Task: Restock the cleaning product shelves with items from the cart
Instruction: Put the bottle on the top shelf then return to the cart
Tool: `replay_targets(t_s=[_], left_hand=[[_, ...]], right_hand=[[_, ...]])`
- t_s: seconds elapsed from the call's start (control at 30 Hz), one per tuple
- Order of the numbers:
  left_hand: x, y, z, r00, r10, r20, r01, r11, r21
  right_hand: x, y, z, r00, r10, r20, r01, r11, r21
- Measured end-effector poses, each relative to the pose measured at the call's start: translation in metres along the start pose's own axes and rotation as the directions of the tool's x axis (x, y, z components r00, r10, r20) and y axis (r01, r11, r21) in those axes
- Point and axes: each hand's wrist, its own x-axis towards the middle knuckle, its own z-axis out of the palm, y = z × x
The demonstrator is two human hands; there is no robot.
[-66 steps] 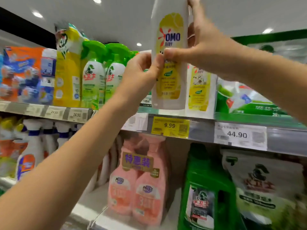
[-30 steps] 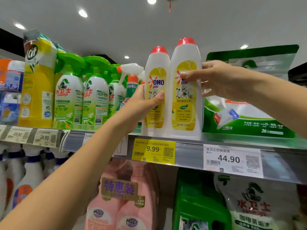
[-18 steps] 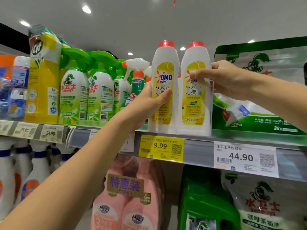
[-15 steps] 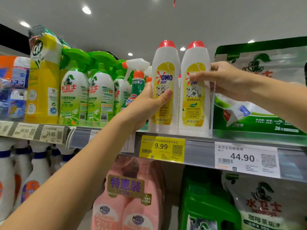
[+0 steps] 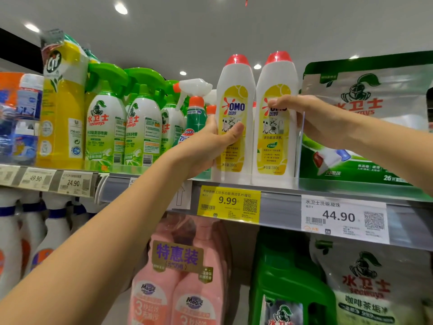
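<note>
Nearest, below the upper shelf [image 5: 280, 208], pink Magic bottles [image 5: 178, 292] stand left of a green jug [image 5: 288, 277]. On that shelf's front edge, above a yellow 9.99 tag [image 5: 228, 204], the left OMO bottle [image 5: 234, 76] and right OMO bottle [image 5: 273, 148] stand upright and touching, red-capped and opaque, contents hidden. The left hand [image 5: 208, 146] wraps the left one, thumb across its label; the right hand [image 5: 323, 120] grips the right one, thumb on its front. Farther left stand green spray bottles [image 5: 105, 127].

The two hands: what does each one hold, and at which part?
The left hand grips the left OMO bottle at mid-body; the right hand grips the right OMO bottle higher up.
</note>
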Motion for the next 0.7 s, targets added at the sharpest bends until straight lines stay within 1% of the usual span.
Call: replay_targets(t_s=[0.13, 0.23, 0.33, 0.47, 0.53, 0.6, 0.63, 0.7], left_hand=[[-0.002, 0.001, 0.002, 1.0, -0.006, -0.002, 0.006, 1.0, 0.024], [-0.001, -0.001, 0.002, 0.998, 0.025, -0.057, -0.024, 1.0, 0.02], [-0.001, -0.002, 0.001, 0.973, 0.147, -0.177, -0.132, 0.987, 0.097], [-0.007, 0.0, 0.001, 0.894, 0.305, -0.327, -0.246, 0.946, 0.21], [-0.013, 0.0, 0.001, 0.856, 0.366, -0.365, -0.271, 0.919, 0.287], [-0.021, -0.001, 0.0, 0.835, 0.413, -0.363, -0.297, 0.894, 0.335], [-0.028, -0.002, 0.001, 0.826, 0.433, -0.36, -0.315, 0.886, 0.34], [-0.048, -0.002, 0.008, 0.79, 0.484, -0.375, -0.362, 0.863, 0.352]], right_hand=[[-0.001, 0.001, 0.0, 1.0, 0.016, -0.007, -0.016, 1.0, 0.003], [-0.003, 0.0, 0.001, 1.0, 0.029, -0.008, -0.029, 0.999, -0.018], [-0.006, -0.004, 0.001, 0.998, 0.044, -0.039, -0.045, 0.999, -0.014], [-0.018, -0.013, -0.002, 0.997, 0.021, -0.069, -0.022, 1.0, -0.008], [-0.03, -0.017, -0.002, 0.99, -0.02, -0.142, 0.015, 0.999, -0.037], [-0.038, -0.017, 0.0, 0.968, -0.085, -0.236, 0.062, 0.993, -0.104], [-0.046, -0.019, 0.002, 0.948, -0.135, -0.287, 0.101, 0.986, -0.13], [-0.069, -0.023, 0.006, 0.888, -0.245, -0.389, 0.214, 0.969, -0.121]])
